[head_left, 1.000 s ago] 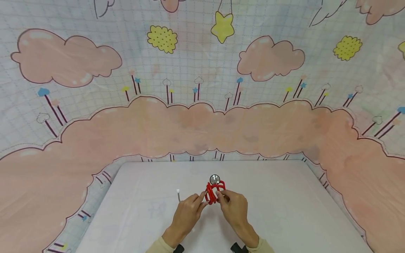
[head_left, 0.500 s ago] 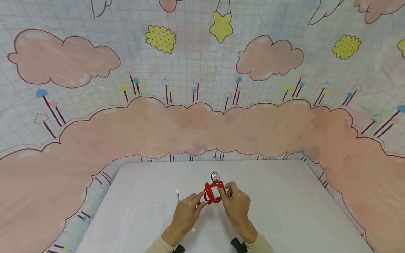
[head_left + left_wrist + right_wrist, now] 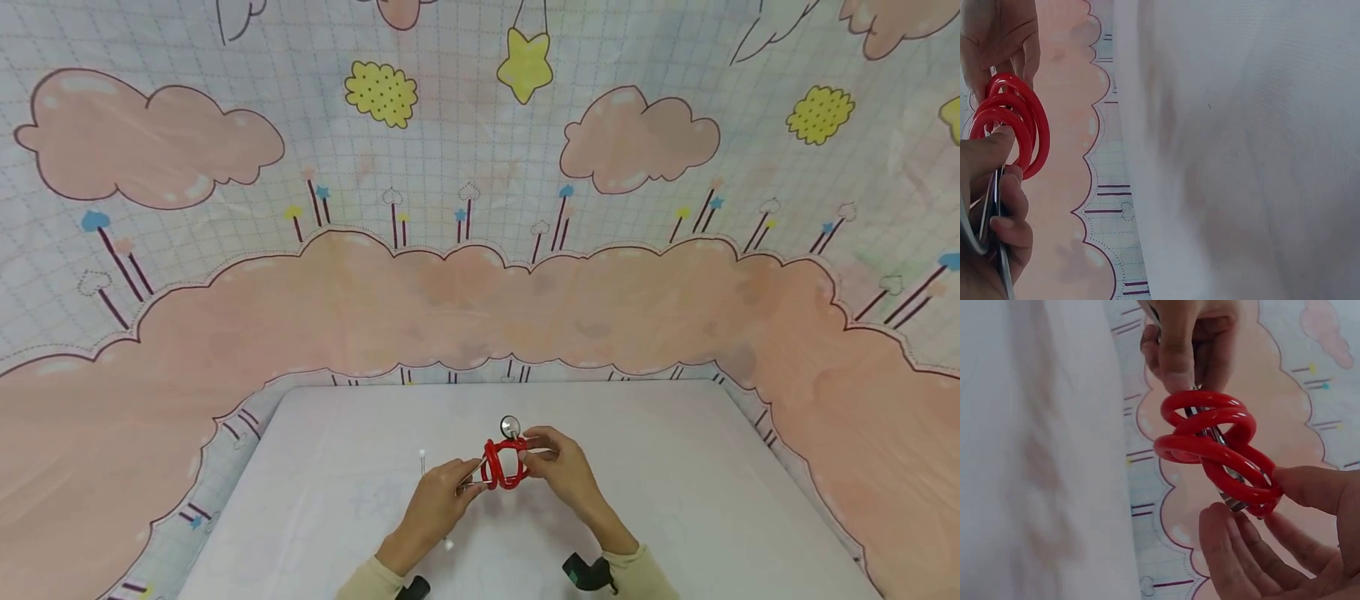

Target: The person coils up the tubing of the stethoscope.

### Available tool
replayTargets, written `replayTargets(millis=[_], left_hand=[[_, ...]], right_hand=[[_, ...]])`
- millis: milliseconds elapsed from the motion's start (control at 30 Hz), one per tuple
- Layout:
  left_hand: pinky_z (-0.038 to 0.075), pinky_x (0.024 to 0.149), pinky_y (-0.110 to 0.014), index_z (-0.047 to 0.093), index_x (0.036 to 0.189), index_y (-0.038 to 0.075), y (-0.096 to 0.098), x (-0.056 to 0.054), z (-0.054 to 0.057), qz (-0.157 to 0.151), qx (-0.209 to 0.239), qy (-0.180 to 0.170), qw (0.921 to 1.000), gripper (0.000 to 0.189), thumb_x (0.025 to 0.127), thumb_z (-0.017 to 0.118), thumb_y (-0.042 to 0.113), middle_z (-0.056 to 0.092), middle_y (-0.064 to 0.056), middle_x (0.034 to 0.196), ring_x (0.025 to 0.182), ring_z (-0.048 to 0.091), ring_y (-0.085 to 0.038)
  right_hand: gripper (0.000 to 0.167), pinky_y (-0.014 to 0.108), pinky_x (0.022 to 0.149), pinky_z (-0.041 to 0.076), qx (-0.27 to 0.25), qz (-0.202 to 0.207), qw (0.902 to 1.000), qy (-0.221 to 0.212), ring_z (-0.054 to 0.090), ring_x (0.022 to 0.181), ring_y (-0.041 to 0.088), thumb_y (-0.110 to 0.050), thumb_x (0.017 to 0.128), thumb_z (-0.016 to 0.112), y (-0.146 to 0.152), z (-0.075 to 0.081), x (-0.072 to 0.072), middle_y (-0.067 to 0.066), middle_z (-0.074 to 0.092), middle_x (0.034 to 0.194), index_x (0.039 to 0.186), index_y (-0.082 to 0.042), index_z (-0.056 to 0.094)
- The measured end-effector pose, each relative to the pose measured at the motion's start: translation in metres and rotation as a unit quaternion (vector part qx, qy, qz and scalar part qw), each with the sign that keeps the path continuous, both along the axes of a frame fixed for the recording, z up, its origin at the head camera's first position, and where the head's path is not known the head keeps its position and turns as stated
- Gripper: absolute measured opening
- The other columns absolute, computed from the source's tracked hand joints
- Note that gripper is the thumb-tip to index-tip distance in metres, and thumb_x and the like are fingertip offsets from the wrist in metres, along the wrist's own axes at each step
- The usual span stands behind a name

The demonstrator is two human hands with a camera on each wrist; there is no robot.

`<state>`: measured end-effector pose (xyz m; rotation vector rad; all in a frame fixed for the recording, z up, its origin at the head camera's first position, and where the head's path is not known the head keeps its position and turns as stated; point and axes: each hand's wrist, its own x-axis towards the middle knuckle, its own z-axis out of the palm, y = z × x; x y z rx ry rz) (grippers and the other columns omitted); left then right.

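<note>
A stethoscope is held up between both hands, its red tubing (image 3: 491, 463) looped in several coils. Metal ear tubes (image 3: 1000, 219) run through those coils, and my left hand (image 3: 435, 504) grips them at the left. One white ear tip (image 3: 422, 454) sticks out beyond that hand, another (image 3: 448, 544) below it. At the coils' right side, my right hand (image 3: 567, 468) pinches the tubing between thumb and fingers. The round silver chest piece (image 3: 511, 427) stands at the far side of the loops. In the right wrist view, the coils (image 3: 1210, 450) wind around the shiny metal.
Beneath the hands lies a white tabletop (image 3: 337, 433), its far edge just past the chest piece. A printed cloth (image 3: 480, 308) with clouds and stars covers the background. Black wrist devices (image 3: 587, 573) sit at both sleeves.
My right hand and forearm have swung outward to the right, and the fingers have shifted along the tubing. The coils have spread wider, and the lower ear tip has come into view.
</note>
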<state>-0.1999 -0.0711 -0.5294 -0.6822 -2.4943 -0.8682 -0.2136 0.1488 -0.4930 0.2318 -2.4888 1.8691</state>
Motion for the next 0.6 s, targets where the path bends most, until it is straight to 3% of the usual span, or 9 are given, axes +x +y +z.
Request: replayTargets(millis=[233, 367, 600], left_hand=[[0.051, 0.066, -0.018, 0.07, 0.114, 0.007, 0.0, -0.007, 0.001, -0.029, 0.022, -0.049, 0.9981, 0.035, 0.083, 0.078, 0.018, 0.069, 0.0, 0.086, 0.075, 0.057, -0.002], [0.055, 0.07, -0.022, 0.07, 0.115, 0.008, -0.002, -0.012, 0.0, -0.03, 0.032, -0.074, 0.9963, 0.033, 0.084, 0.078, 0.017, 0.072, -0.005, 0.096, 0.081, 0.063, -0.007], [0.052, 0.067, -0.022, 0.071, 0.109, 0.007, -0.007, -0.024, -0.004, -0.035, 0.044, -0.096, 0.9938, 0.029, 0.083, 0.079, 0.017, 0.072, -0.006, 0.093, 0.077, 0.061, -0.007]], right_hand=[[0.03, 0.032, 0.077, 0.06, -0.077, -0.001, 0.9966, -0.03, 0.071, 0.098, 0.03, -0.01, 0.091, 0.068, 0.002, -0.006, -0.005, 0.017, 0.065, 0.116, 0.121, -0.005, 0.062], [0.03, 0.032, 0.078, 0.06, -0.088, -0.007, 0.9956, -0.033, 0.07, 0.098, 0.03, -0.012, 0.091, 0.069, 0.002, -0.012, -0.009, 0.017, 0.065, 0.116, 0.12, -0.005, 0.063], [0.032, 0.033, 0.08, 0.059, -0.1, -0.022, 0.9931, -0.057, 0.068, 0.098, 0.024, -0.016, 0.091, 0.069, 0.001, -0.021, -0.016, 0.015, 0.064, 0.117, 0.12, -0.006, 0.063]])
